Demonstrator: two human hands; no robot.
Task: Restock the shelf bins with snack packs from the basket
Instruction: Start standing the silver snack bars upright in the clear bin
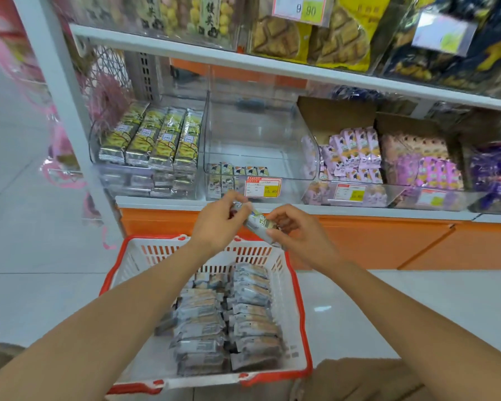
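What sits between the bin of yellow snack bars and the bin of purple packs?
The head view shows a clear plastic bin, nearly empty, with a few small packs at its front.

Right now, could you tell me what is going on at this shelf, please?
A person is restocking snacks. The left hand and the right hand hold one snack pack between them, above the basket on the floor, which is full of similar packs. Straight ahead, the middle bin is almost empty, with only a few small packs at its front. The bins on either side are well filled.
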